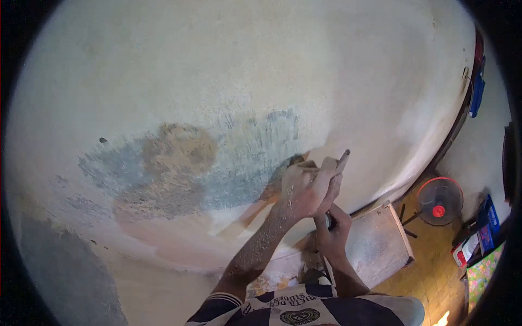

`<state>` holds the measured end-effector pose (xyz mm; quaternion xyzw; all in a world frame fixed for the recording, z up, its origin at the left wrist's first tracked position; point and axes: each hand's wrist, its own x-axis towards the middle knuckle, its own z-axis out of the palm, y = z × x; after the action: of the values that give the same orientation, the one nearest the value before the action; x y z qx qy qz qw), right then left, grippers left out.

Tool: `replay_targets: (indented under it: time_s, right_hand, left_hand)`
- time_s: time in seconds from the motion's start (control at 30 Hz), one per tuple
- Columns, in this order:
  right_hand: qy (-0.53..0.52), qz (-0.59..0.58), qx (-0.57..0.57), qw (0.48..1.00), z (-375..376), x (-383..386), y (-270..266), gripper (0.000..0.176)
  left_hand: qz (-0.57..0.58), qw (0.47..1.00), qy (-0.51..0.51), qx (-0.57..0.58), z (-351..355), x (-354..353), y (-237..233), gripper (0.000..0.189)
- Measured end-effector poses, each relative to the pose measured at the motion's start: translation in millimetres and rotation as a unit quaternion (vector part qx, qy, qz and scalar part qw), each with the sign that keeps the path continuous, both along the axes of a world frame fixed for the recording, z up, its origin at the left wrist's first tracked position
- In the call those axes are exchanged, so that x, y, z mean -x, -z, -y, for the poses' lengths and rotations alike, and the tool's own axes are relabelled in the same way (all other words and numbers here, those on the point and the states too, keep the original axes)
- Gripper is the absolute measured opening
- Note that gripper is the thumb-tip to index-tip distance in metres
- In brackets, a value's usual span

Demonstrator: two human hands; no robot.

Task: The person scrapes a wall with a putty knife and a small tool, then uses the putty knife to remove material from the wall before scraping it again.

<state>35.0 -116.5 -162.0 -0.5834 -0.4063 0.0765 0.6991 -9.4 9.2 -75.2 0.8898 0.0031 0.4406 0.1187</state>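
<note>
Up against the wall (163,65), my left hand (304,187) has its grip clenched round a scraper (340,163), its blade end touching the plaster at the right edge of the grey patch (163,168). Just below, my right hand (333,231) is closed on a small dark thing (326,219) I cannot make out. Beneath both sits a dusty board (378,244); a red fan (439,200) stands on the floor beyond.

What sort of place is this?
Likely a lived-in room mid wall repair: a cream plastered wall with scraped grey and brown patches, the left hand holding a tan-handled tool against it, and a small round fan with a red hub on the yellow tiled floor.
</note>
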Motion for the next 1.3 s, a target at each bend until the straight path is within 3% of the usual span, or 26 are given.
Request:
replay_targets:
  time_s: [0.17, 0.4, 0.47, 0.7, 0.8, 0.97, 1.3]
  right_hand:
    - [0.012, 0.054, 0.027, 0.998, 8, -4, 1, 0.013]
    - [0.027, 0.055, -0.021, 0.998, -7, -7, -1, 0.012]
    - [0.020, 0.042, 0.004, 0.999, 3, 3, 9, 0.012]
    - [0.036, 0.062, 0.015, 0.997, -1, -3, 0, 0.014]
    - [0.034, 0.058, 0.018, 0.998, 0, 2, 8, 0.015]
    - [0.046, 0.100, 0.019, 0.994, -4, -4, 1, 0.017]
    - [0.031, 0.061, 0.008, 0.998, 0, -6, 7, 0.019]
  left_hand:
    - [0.035, 0.999, 0.017, 0.021, 5, 0, 3, 0.015]
    - [-0.001, 1.000, -0.007, 0.019, 3, -4, -12, 0.017]
    - [0.013, 1.000, -0.002, 0.018, 6, 6, 7, 0.017]
    - [0.010, 1.000, 0.015, 0.018, 5, 5, -4, 0.018]
    - [0.019, 0.999, 0.007, 0.031, -1, 4, 16, 0.017]
    - [0.020, 1.000, 0.004, 0.017, 3, 2, -1, 0.017]
    - [0.042, 0.997, 0.036, 0.048, 1, -2, 9, 0.016]
